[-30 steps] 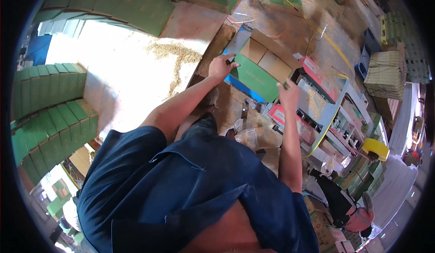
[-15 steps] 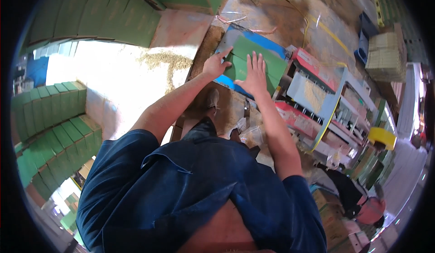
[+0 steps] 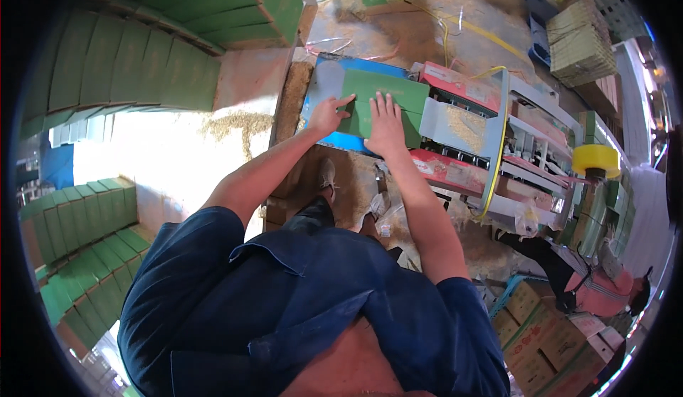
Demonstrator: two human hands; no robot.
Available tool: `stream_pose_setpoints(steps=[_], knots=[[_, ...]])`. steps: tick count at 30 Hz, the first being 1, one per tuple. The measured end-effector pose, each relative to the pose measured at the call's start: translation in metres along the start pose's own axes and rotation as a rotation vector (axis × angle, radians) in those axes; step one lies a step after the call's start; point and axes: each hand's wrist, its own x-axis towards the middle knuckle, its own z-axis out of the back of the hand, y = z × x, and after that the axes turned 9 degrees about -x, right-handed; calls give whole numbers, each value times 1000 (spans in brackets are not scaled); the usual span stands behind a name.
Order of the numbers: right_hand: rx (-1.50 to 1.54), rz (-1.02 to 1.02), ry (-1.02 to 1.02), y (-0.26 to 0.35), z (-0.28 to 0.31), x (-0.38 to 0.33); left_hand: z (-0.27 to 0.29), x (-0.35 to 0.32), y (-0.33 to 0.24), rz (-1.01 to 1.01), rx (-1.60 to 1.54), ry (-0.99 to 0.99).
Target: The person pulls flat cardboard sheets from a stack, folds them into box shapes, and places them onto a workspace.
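A green cardboard carton [image 3: 384, 87], its top flaps folded down to a seam, lies on a blue and grey platform [image 3: 324, 84] in front of a taping machine. My left hand [image 3: 329, 117] is at the carton's left end, with index finger and thumb stretched apart at its edge; the other fingers are partly hidden. Flat across the near flap and the seam rests my right hand [image 3: 386, 128], fingers extended. The machine's grey top plate [image 3: 466, 126], strewn with yellowish crumbs, meets the carton's right end, between red side guards [image 3: 462, 86].
Stacks of green cartons [image 3: 117, 62] rise on the left, beside a pale surface with spilled grains [image 3: 242, 123]. A yellow tape roll [image 3: 596, 160] is mounted at the machine's far right. At lower right, a person [image 3: 601, 283] bends near brown boxes [image 3: 544, 340]. Yellow cable [image 3: 446, 34] crosses the floor.
My view has turned, so the carton and machine now lie more level across the picture. Both hands stay on the carton, which sits in line with the machine.
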Motion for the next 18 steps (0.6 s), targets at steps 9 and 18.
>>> stream_pose_setpoints(steps=[9, 18], knots=[[15, -46, -244, -25, 12, -33, -55, 40, -25, -81, 49, 149], [547, -153, -76, 15, 26, -105, -56, -11, -38, -254, -390, 239]])
